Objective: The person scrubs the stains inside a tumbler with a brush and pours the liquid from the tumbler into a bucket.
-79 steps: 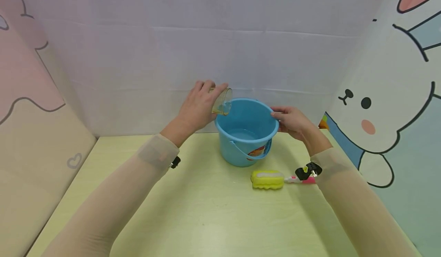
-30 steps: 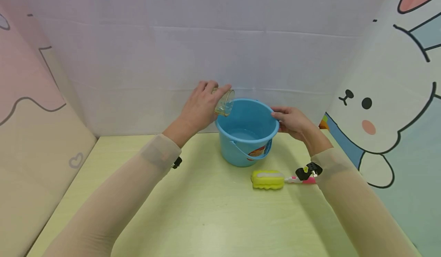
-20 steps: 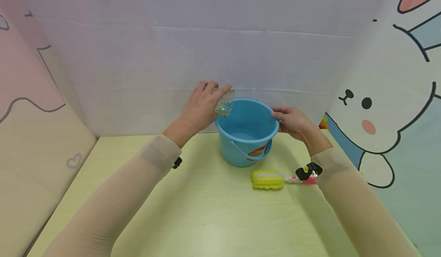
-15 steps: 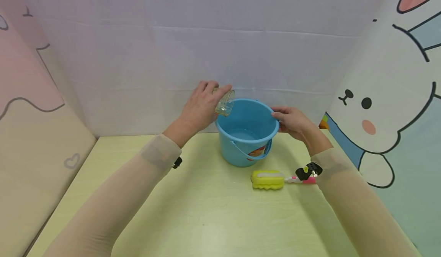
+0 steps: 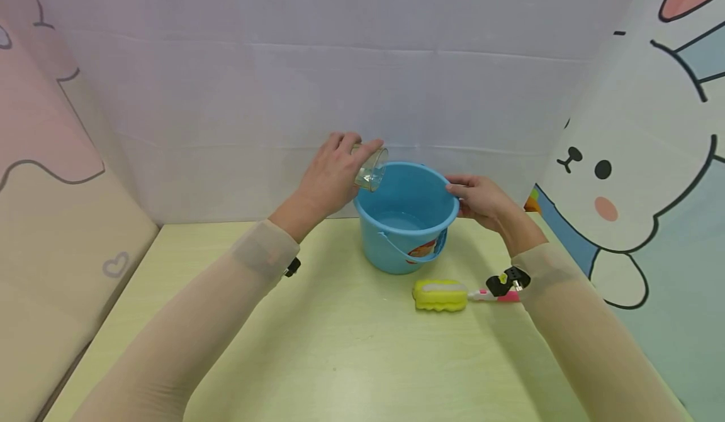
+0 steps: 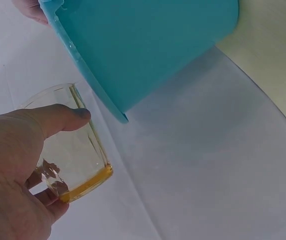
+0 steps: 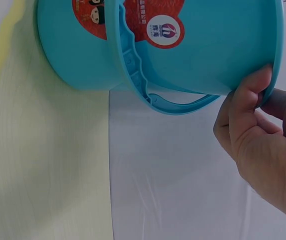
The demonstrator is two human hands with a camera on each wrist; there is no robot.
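My left hand point(image 5: 334, 173) holds a clear drinking glass point(image 5: 372, 169), tipped sideways with its mouth toward the bucket, at the left rim. In the left wrist view, the thumb lies along the glass point(image 6: 75, 150) and the fingertips curl under its far side. An amber band runs along its lower edge. The light blue bucket point(image 5: 391, 246) stands upright on the table, a little water visible at its bottom, its handle hanging down in front. My right hand point(image 5: 481, 200) grips the rim on the right; the right wrist view shows thumb and fingers pinching that rim.
On the table point(image 5: 340, 346), in front of the bucket, lies a yellow sponge brush point(image 5: 440, 295) whose pink and white handle points right, partly behind the right wrist. A white cloth wall point(image 5: 272, 95) stands close behind the bucket, with printed cloth panels at both sides.
My left hand has shifted slightly right with the glass, bringing it a little farther over the bucket's rim. The right hand, bucket and brush stay where they were.
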